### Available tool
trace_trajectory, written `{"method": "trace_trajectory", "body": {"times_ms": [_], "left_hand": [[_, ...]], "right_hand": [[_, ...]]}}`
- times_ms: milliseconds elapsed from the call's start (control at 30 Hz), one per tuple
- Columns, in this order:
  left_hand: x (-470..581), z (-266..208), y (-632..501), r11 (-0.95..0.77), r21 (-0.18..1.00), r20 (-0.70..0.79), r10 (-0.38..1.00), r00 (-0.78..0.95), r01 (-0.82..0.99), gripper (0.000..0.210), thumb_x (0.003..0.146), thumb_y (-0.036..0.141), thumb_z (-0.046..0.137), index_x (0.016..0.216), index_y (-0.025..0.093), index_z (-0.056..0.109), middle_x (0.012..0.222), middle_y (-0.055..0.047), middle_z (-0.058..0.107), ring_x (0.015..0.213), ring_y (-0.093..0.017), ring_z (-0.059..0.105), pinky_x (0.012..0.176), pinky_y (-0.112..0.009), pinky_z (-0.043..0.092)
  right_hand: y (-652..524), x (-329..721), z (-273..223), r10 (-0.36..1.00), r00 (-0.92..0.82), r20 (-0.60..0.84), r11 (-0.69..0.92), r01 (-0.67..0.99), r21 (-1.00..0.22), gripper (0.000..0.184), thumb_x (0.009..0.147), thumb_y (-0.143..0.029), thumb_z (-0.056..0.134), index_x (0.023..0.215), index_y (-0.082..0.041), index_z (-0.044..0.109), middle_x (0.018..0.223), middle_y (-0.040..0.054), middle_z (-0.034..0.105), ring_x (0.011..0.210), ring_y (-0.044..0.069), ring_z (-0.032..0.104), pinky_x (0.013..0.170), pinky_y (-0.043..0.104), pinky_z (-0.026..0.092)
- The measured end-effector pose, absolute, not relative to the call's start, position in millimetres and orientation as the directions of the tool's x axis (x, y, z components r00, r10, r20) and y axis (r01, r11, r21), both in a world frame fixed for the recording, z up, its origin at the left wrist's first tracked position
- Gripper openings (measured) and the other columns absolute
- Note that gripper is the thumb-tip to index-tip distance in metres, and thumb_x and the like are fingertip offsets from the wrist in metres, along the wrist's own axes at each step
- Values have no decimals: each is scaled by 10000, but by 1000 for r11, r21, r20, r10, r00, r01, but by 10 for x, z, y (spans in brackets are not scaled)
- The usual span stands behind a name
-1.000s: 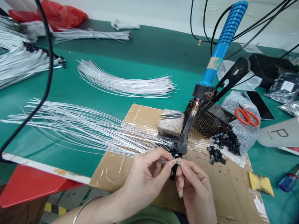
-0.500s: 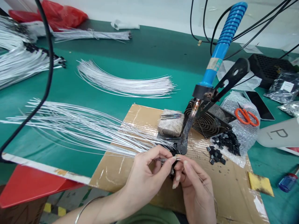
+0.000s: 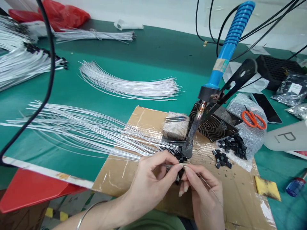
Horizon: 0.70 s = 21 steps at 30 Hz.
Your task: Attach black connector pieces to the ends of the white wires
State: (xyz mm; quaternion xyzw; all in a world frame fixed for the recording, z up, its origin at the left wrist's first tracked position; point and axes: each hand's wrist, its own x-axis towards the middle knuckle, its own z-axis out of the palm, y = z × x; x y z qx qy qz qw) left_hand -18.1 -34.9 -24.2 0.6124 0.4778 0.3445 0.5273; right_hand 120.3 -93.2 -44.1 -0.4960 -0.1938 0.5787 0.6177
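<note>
My left hand (image 3: pixel 154 180) is closed in a pinch on a thin wire, in front of the soldering iron's stand. Just beside it, touching or nearly so, my right hand (image 3: pixel 203 191) pinches the wire's end; the exact tip is too small to make out. A fine, thread-like wire (image 3: pixel 212 190) runs from these fingers across the right hand. Behind the left hand spreads a loose bundle of white wires (image 3: pixel 96 134), with small black connectors (image 3: pixel 180 156) at its near end. Above stands a blue-handled soldering iron (image 3: pixel 222 57), its tip pointing down.
Cardboard (image 3: pixel 230 204) lies under the hands on the green table (image 3: pixel 153 48). To the right are loose black connectors (image 3: pixel 223 159), orange scissors (image 3: pixel 253 118), a yellow sponge (image 3: pixel 267 189) and a grey cup (image 3: pixel 286 135). A second wire bundle (image 3: pixel 127 84) lies behind. A black cable (image 3: pixel 50 64) crosses the left.
My right hand has shifted slightly right and down, its thumb and finger closing at the wire's end. The fine wire across it is straighter. The left hand has barely moved.
</note>
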Motion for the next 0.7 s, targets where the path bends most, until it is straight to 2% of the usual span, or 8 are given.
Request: {"method": "trace_trajectory", "body": {"times_ms": [67, 233, 400, 533, 700], "left_hand": [[-196, -282, -359, -13, 970, -64, 950, 304, 243, 188, 960, 230, 669, 794, 176, 737, 638, 27, 599, 519, -84, 411, 470, -203, 318], [-236, -321, -386, -123, 955, 26, 940, 339, 269, 181, 962, 181, 661, 797, 183, 734, 631, 44, 555, 541, -84, 375, 482, -204, 294], [-233, -288, -383, -130, 950, 28, 941, 338, 284, 170, 951, 173, 668, 792, 188, 725, 604, 64, 505, 524, -78, 343, 469, -203, 264], [-205, -273, -367, -104, 951, 12, 953, 302, 290, 177, 941, 167, 661, 776, 188, 719, 598, 69, 519, 501, -73, 307, 442, -203, 235], [-187, -303, -382, -92, 950, 4, 960, 281, 299, 176, 950, 176, 668, 779, 189, 706, 601, 73, 522, 490, -68, 286, 434, -207, 216]], "right_hand": [[-922, 1246, -427, 919, 200, -341, -186, -542, -820, 206, 827, -430, 924, 829, -230, 877, 638, -8, 716, 501, 77, 638, 512, 161, 565], [-898, 1337, -305, 864, 172, -473, -315, -549, -775, 301, 730, -469, 979, 728, -202, 840, 609, -25, 666, 482, 59, 590, 497, 152, 531], [-894, 1440, -380, 913, 48, -404, -331, -489, -807, 240, 819, -445, 925, 800, -214, 864, 657, -4, 699, 491, 82, 627, 496, 177, 549], [-898, 1383, -428, 906, 107, -410, -294, -538, -790, 220, 829, -431, 921, 860, -218, 879, 693, -3, 724, 502, 64, 642, 520, 146, 549], [-913, 1285, -380, 885, 156, -439, -263, -611, -747, 225, 795, -412, 949, 840, -203, 878, 673, -9, 719, 488, 49, 612, 505, 130, 549]]}}
